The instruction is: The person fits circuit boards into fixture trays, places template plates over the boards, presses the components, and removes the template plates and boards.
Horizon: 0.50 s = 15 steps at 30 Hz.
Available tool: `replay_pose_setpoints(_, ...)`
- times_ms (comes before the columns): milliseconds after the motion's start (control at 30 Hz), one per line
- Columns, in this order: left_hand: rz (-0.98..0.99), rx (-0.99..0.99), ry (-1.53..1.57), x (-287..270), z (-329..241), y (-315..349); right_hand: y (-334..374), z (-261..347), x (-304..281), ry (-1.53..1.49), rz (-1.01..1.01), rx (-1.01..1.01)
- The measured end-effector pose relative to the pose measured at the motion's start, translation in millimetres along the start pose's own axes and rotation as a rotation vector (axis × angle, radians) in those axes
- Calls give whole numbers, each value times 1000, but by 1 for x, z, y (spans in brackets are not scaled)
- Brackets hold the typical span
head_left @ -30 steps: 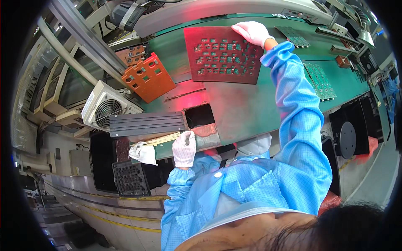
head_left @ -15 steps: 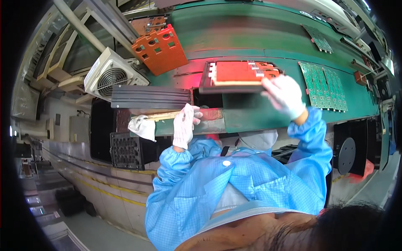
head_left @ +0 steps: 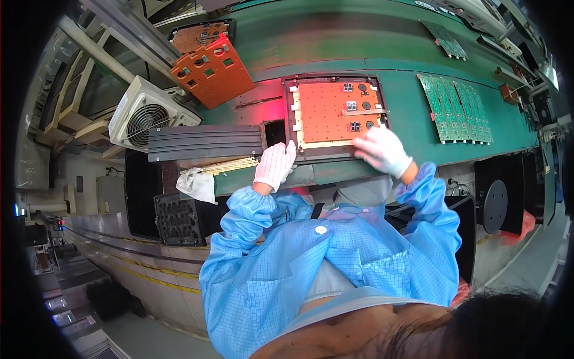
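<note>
A black-framed fixture [head_left: 365, 154] lies face up on the green bench in front of me. It holds an orange perforated board [head_left: 323, 110] with small display parts, round dark parts and a bar across its right side. My left hand [head_left: 276, 166], in a white glove, has its fingers stretched out at the fixture's front left corner, touching or very close to it. My right hand [head_left: 387, 153], also gloved and slightly blurred, has its fingers closed on the front right edge; its fingertips overlap the orange board's edge.
Another orange board [head_left: 215, 75] leans at the back left, near a white fan unit [head_left: 149, 113]. A dark ribbed bar [head_left: 206, 142] extends left of the fixture. A white cloth [head_left: 197, 185] hangs at the front edge. Green circuit boards [head_left: 457, 110] lie to the right.
The fixture has gone from tilted to lying flat, its orange face now in full view. My right hand has moved left and nearer me; my left hand has moved right to the fixture's corner.
</note>
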<state>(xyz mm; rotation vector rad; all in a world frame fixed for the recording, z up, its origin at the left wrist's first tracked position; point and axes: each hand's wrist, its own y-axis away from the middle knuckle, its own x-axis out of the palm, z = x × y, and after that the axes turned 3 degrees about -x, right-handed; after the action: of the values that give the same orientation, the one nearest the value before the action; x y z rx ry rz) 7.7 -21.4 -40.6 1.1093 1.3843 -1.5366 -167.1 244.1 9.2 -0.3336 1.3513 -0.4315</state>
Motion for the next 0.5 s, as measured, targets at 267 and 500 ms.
replay_pose_setpoints(267, 475, -507, 35, -70, -12, -47, -82, -73, 15, 272, 268, -447)
replay_pose_setpoints(500, -165, -25, 315, -52, -12, -88, -117, -84, -2, 330, 328, -669)
